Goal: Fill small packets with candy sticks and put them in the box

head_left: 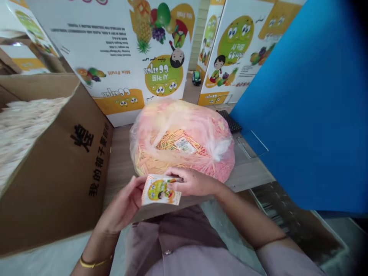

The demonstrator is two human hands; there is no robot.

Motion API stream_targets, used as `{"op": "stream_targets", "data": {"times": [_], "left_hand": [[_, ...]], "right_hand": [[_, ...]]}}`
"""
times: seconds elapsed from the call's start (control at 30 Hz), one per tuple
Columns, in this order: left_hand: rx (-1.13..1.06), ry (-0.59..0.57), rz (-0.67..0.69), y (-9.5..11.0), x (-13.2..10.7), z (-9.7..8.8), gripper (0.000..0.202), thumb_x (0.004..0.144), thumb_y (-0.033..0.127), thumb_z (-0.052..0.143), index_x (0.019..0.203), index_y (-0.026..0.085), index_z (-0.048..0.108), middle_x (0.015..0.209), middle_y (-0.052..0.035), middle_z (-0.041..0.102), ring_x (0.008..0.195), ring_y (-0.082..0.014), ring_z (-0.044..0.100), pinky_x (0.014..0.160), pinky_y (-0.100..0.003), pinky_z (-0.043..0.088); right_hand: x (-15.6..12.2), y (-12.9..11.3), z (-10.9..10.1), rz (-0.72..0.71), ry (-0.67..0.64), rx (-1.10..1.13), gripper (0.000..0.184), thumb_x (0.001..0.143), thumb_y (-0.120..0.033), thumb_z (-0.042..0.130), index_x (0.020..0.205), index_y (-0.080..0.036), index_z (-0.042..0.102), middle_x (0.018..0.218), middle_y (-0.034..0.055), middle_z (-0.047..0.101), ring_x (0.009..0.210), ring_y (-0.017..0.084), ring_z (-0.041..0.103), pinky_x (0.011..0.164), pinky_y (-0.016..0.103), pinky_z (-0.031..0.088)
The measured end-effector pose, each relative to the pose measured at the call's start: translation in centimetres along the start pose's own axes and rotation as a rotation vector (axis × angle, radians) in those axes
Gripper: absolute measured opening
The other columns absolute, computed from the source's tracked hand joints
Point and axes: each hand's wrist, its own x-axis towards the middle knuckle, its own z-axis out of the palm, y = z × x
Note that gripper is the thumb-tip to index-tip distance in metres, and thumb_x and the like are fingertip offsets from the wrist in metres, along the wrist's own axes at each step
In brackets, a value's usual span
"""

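Observation:
In front of my body, my left hand (129, 199) grips the left edge of a small printed sachet (161, 191) between thumb and fingers. The sachet is white with a green-yellow cartoon face and striped edges. My right hand (192, 182) is closed at its upper right side, fingertips overlapping the sachet. Something small and dark shows between those fingers, too little of it to name. Just beyond both hands lies a large clear plastic bag (178, 111), full of thin pink and yellow sticks (169, 140). A small white printed label (184, 145) is on the sticks.
A brown carton (86, 153) of pale packets (28, 119) stands at the left. Printed cartons (115, 53) line the back, with a green tape roll (196, 78) between them. A large blue panel (310, 115) slants over the right side. A black textured object (231, 122) lies beside the bag.

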Motion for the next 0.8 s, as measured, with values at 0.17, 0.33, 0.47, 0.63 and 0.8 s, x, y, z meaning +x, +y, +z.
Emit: {"op": "stream_targets", "data": {"times": [0.17, 0.33, 0.47, 0.63, 0.8], "left_hand": [[0.217, -0.225, -0.147, -1.3, 1.1, 1.3, 0.047, 0.072, 0.042, 0.089, 0.113, 0.021, 0.079, 0.112, -0.0089, 0.080, 0.106, -0.0266, 0.074, 0.099, -0.036, 0.055], [0.337, -0.415, -0.156, -1.5, 1.7, 2.6, 0.037, 0.084, 0.041, 0.080, 0.114, 0.020, 0.079, 0.111, -0.0093, 0.079, 0.099, -0.0234, 0.073, 0.100, -0.037, 0.055], [0.167, -0.357, -0.144, -1.4, 1.7, 3.0, 0.028, 0.080, 0.042, 0.082, 0.095, 0.018, 0.079, 0.086, -0.0062, 0.076, 0.079, -0.0172, 0.069, 0.081, -0.028, 0.057], [-0.208, -0.316, -0.049, -0.7, -0.1, 2.3, 0.030, 0.077, 0.037, 0.083, 0.066, 0.018, 0.061, 0.062, 0.0035, 0.049, 0.051, -0.0069, 0.043, 0.050, -0.020, 0.045], [-0.106, -0.089, 0.110, 1.1, -1.3, -1.3, 0.034, 0.077, 0.042, 0.082, 0.066, 0.020, 0.059, 0.060, 0.0056, 0.043, 0.048, -0.0070, 0.035, 0.047, -0.020, 0.042]], "right_hand": [[-1.6, 1.1, -2.9, -0.024, -0.171, -0.059, 0.031, 0.096, -0.032, 0.059, 0.121, -0.014, 0.062, 0.115, 0.0069, 0.070, 0.098, 0.015, 0.064, 0.083, 0.024, 0.046], [-2.6, 1.4, -3.8, -0.066, -0.225, 0.019, 0.032, 0.099, -0.035, 0.058, 0.122, -0.013, 0.062, 0.113, 0.0077, 0.069, 0.097, 0.014, 0.064, 0.083, 0.024, 0.047], [-3.0, 1.6, -4.2, -0.043, -0.211, 0.075, 0.033, 0.100, -0.037, 0.057, 0.122, -0.013, 0.062, 0.114, 0.0074, 0.069, 0.098, 0.015, 0.064, 0.083, 0.025, 0.048], [-3.3, 2.0, -4.6, -0.015, -0.077, 0.085, 0.032, 0.100, -0.040, 0.056, 0.121, -0.015, 0.062, 0.116, 0.0065, 0.070, 0.103, 0.016, 0.065, 0.086, 0.026, 0.049], [-2.9, 3.3, -4.8, 0.007, 0.136, -0.015, 0.038, 0.100, -0.044, 0.056, 0.125, -0.017, 0.063, 0.121, 0.0083, 0.068, 0.111, 0.020, 0.064, 0.097, 0.033, 0.049]]}}
